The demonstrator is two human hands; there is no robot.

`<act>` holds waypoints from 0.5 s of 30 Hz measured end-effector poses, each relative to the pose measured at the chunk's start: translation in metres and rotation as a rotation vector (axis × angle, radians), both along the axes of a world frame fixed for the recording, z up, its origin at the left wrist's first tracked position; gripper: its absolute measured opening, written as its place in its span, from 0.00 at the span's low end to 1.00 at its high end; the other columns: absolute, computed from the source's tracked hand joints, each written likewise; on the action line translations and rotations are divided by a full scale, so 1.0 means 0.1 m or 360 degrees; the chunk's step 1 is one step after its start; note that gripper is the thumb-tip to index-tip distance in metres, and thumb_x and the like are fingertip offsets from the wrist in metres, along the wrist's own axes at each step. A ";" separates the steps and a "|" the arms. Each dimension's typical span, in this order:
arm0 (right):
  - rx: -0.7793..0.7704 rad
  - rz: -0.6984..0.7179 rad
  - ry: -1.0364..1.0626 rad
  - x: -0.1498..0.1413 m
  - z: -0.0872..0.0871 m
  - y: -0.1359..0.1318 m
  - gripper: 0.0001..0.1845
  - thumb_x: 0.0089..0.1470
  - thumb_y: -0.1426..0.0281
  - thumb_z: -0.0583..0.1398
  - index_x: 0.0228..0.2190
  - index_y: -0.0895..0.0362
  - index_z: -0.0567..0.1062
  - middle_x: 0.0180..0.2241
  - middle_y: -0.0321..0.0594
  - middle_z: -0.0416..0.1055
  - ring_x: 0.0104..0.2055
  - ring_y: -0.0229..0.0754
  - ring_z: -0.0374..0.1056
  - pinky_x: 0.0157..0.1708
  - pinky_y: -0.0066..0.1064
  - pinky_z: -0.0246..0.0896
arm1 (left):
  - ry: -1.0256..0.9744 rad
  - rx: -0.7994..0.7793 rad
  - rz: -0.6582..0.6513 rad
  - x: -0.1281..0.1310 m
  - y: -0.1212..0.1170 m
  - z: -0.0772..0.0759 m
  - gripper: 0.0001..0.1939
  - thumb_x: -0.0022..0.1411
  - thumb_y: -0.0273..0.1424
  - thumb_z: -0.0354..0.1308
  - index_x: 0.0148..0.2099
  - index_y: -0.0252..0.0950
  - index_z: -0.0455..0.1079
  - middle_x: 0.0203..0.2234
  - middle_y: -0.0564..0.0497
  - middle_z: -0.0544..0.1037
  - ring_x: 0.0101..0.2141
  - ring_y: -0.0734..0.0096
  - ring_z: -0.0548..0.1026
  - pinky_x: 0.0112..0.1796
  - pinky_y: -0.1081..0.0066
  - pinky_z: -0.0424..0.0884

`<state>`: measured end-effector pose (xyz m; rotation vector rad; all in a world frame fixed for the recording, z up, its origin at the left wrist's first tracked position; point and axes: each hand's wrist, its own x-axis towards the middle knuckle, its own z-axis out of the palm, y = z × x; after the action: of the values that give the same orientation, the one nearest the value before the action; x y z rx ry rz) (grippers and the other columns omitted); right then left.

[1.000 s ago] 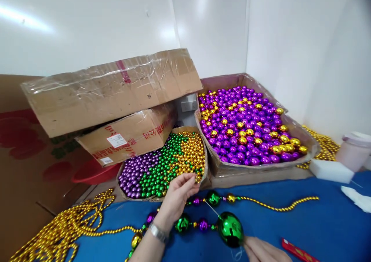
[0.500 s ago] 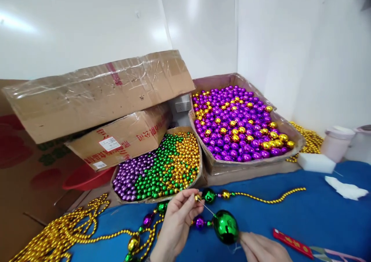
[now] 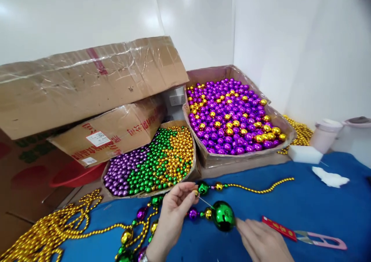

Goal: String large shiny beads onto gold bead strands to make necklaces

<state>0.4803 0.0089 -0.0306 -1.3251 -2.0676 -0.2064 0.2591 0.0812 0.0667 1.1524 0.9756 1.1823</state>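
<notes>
My left hand (image 3: 172, 215) pinches a small gold bead (image 3: 196, 193) between thumb and forefinger. A thin string (image 3: 205, 201) runs taut from it into a large shiny green bead (image 3: 223, 216). At the bead's lower right edge are the closed fingertips of my right hand (image 3: 262, 239); they appear to grip the string's other side, though the grip is mostly hidden. Behind lies a bead strand with a green bead (image 3: 203, 188) and a gold bead chain (image 3: 257, 189). More strung beads, among them a purple bead (image 3: 193, 213), pass behind my left hand.
A large carton (image 3: 214, 160) holds purple and gold balls; a smaller box (image 3: 194, 168) holds small purple, green and gold beads. Gold chains (image 3: 43, 227) are heaped left. Thread snips (image 3: 321, 240), a red packet (image 3: 278, 228), a white block (image 3: 305, 154) and white scrap (image 3: 330, 177) lie right.
The view has shifted slightly, bringing more of the snips into sight. My hands keep nearly the same hold, with the right fingertips close against the green bead. Loose thread below the bead no longer shows.
</notes>
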 end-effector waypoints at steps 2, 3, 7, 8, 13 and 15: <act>-0.0127 0.0004 0.0059 0.00 -0.07 0.00 0.16 0.62 0.72 0.45 0.37 0.54 0.71 0.23 0.38 0.72 0.26 0.41 0.73 0.27 0.26 0.65 | 0.0066 0.0006 -0.0033 0.06 -0.03 -0.07 0.12 0.53 0.31 0.66 0.41 0.35 0.73 0.35 0.47 0.79 0.36 0.67 0.75 0.36 0.72 0.71; -0.0238 0.0027 0.0123 -0.01 -0.10 0.00 0.15 0.62 0.72 0.45 0.36 0.54 0.70 0.24 0.38 0.72 0.27 0.40 0.73 0.27 0.26 0.66 | 0.0078 -0.0016 -0.0056 0.11 -0.05 -0.13 0.12 0.53 0.31 0.66 0.41 0.36 0.73 0.35 0.47 0.79 0.35 0.68 0.75 0.36 0.72 0.71; -0.0551 0.0046 0.0348 -0.06 -0.25 0.02 0.12 0.64 0.71 0.44 0.38 0.54 0.66 0.26 0.37 0.74 0.25 0.36 0.71 0.25 0.22 0.65 | 0.0187 -0.0078 -0.0137 0.31 -0.14 -0.38 0.09 0.55 0.34 0.64 0.37 0.34 0.73 0.31 0.48 0.79 0.32 0.69 0.74 0.33 0.73 0.70; -0.0552 0.0031 0.0353 -0.06 -0.28 0.02 0.12 0.64 0.70 0.44 0.39 0.54 0.66 0.25 0.36 0.74 0.24 0.36 0.71 0.24 0.22 0.64 | 0.0219 -0.0073 -0.0146 0.35 -0.16 -0.44 0.09 0.56 0.35 0.63 0.36 0.34 0.74 0.30 0.48 0.79 0.30 0.70 0.73 0.33 0.73 0.70; -0.0512 0.0003 0.0308 0.06 -0.37 -0.04 0.15 0.64 0.68 0.44 0.35 0.54 0.69 0.29 0.41 0.75 0.28 0.39 0.74 0.28 0.26 0.68 | 0.0359 0.0025 -0.0144 0.41 -0.16 -0.55 0.12 0.58 0.38 0.60 0.32 0.33 0.75 0.31 0.46 0.78 0.31 0.67 0.73 0.33 0.72 0.69; -0.0470 -0.0020 0.0273 0.14 -0.32 -0.05 0.15 0.64 0.67 0.45 0.40 0.54 0.70 0.36 0.44 0.75 0.35 0.41 0.75 0.35 0.29 0.70 | 0.0423 0.0104 -0.0139 0.40 -0.14 -0.48 0.11 0.56 0.37 0.62 0.31 0.34 0.76 0.31 0.47 0.78 0.32 0.66 0.73 0.33 0.73 0.67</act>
<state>0.4946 0.0038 -0.0623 -1.4727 -1.9974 0.2098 0.2990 0.0675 0.0184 1.4158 1.0805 1.0142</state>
